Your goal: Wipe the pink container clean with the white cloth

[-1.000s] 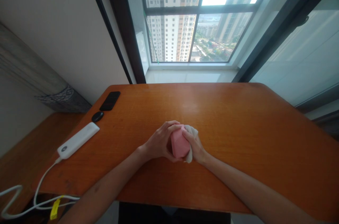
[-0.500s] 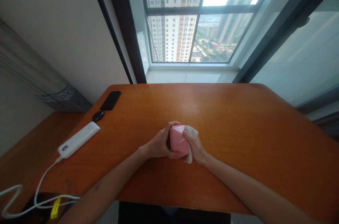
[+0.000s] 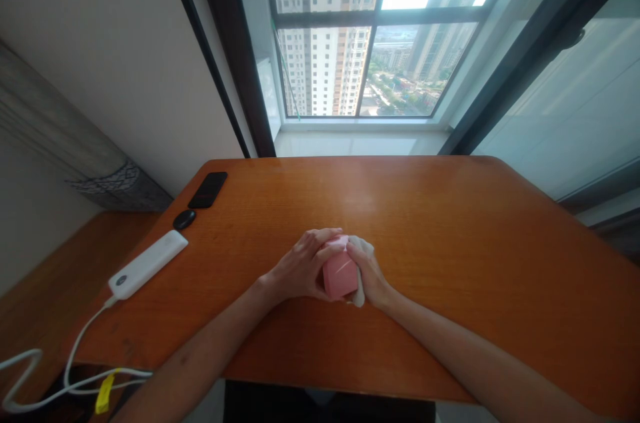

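Observation:
A pink rectangular block [image 3: 341, 276] with a slightly glossy face sits between my two hands, just above the middle of the orange wooden table [image 3: 425, 223]. My left hand [image 3: 303, 268] wraps its far side, with the fingers curled over the top. My right hand [image 3: 369, 270] presses a crumpled white cloth [image 3: 362, 247] against the block's right side. The cloth shows above and below that hand. The block's underside and left face are hidden by my fingers.
A black smartphone [image 3: 207, 190], a small black oval object [image 3: 184, 219] and a white oblong device [image 3: 147, 265] lie near the table's left edge. A white cable [image 3: 70, 376] with a yellow tag [image 3: 103, 394] runs off the front left. A large window [image 3: 375, 30] stands behind the table.
The pink block has turned in my hands, and its lit face now points more toward me. My left fingers have shifted over its top, and the cloth stays against its right side.

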Action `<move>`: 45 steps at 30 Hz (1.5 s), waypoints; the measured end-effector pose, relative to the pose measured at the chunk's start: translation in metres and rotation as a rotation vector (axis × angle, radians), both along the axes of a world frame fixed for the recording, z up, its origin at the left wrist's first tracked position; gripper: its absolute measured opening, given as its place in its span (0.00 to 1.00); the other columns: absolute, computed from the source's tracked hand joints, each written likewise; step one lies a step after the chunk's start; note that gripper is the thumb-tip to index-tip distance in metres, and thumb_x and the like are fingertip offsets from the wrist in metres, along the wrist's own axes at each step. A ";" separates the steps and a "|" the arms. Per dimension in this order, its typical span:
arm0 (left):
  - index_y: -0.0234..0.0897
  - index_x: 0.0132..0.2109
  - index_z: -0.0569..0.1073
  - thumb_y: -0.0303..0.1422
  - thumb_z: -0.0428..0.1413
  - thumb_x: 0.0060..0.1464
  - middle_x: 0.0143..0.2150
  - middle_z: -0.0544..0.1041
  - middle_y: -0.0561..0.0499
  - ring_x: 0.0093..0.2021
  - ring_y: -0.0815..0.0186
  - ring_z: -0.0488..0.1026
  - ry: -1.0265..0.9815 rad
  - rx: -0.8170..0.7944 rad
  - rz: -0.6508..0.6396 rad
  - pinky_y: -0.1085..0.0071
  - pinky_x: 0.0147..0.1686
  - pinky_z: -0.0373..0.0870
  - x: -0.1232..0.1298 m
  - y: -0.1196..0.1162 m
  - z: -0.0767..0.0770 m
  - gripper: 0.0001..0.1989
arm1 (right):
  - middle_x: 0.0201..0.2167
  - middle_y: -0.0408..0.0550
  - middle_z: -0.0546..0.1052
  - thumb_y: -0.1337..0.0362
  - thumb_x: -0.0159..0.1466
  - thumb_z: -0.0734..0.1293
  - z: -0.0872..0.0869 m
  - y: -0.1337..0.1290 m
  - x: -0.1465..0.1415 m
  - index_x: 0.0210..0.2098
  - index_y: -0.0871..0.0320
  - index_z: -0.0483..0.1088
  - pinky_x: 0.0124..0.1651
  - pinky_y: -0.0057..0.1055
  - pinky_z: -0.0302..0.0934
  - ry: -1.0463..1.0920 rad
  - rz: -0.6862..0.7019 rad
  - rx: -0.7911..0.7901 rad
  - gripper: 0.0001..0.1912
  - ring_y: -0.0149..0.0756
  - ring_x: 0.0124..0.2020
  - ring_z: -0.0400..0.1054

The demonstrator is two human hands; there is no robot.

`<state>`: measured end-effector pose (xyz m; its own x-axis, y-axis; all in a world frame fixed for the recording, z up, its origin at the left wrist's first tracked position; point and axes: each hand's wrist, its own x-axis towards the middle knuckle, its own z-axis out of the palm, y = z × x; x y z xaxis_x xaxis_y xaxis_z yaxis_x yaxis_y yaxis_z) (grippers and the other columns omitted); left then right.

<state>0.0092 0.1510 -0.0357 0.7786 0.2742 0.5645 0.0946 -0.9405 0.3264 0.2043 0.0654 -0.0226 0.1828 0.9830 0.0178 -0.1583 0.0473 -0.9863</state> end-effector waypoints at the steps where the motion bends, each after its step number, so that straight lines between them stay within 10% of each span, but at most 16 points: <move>1: 0.46 0.78 0.52 0.55 0.77 0.47 0.74 0.68 0.30 0.72 0.36 0.71 0.006 0.009 0.010 0.40 0.71 0.70 0.001 -0.001 0.000 0.63 | 0.29 0.44 0.74 0.36 0.65 0.72 0.000 0.000 0.000 0.32 0.56 0.77 0.35 0.33 0.66 -0.010 -0.012 0.002 0.28 0.37 0.31 0.63; 11: 0.45 0.73 0.58 0.56 0.78 0.38 0.66 0.73 0.36 0.64 0.40 0.76 -0.114 -0.139 0.034 0.43 0.65 0.75 0.006 -0.008 0.008 0.62 | 0.30 0.44 0.74 0.39 0.68 0.70 -0.005 0.001 0.000 0.32 0.56 0.75 0.36 0.33 0.66 -0.092 -0.007 0.061 0.26 0.38 0.32 0.64; 21: 0.43 0.69 0.63 0.55 0.74 0.44 0.60 0.77 0.42 0.52 0.50 0.80 -0.052 -0.754 0.045 0.53 0.53 0.80 0.005 -0.012 0.005 0.51 | 0.23 0.41 0.66 0.35 0.65 0.70 0.002 -0.003 0.000 0.26 0.55 0.70 0.29 0.31 0.58 -0.187 0.041 0.010 0.29 0.35 0.27 0.59; 34: 0.49 0.80 0.49 0.61 0.79 0.38 0.80 0.58 0.29 0.75 0.33 0.66 -0.035 -0.031 -0.011 0.36 0.72 0.68 -0.002 0.004 -0.008 0.72 | 0.27 0.43 0.72 0.35 0.65 0.70 0.007 0.000 -0.002 0.32 0.55 0.75 0.31 0.32 0.62 -0.084 0.032 0.036 0.28 0.37 0.29 0.61; 45: 0.49 0.76 0.52 0.52 0.78 0.42 0.69 0.68 0.36 0.66 0.39 0.73 -0.084 -0.146 0.042 0.41 0.67 0.74 0.007 -0.003 -0.005 0.63 | 0.29 0.44 0.73 0.38 0.68 0.70 -0.002 0.001 0.000 0.31 0.55 0.74 0.34 0.32 0.65 -0.116 -0.014 0.053 0.26 0.38 0.31 0.64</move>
<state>0.0159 0.1477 -0.0406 0.7166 0.3894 0.5787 0.0992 -0.8781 0.4681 0.2042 0.0667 -0.0245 0.1902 0.9774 0.0919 -0.0426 0.1017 -0.9939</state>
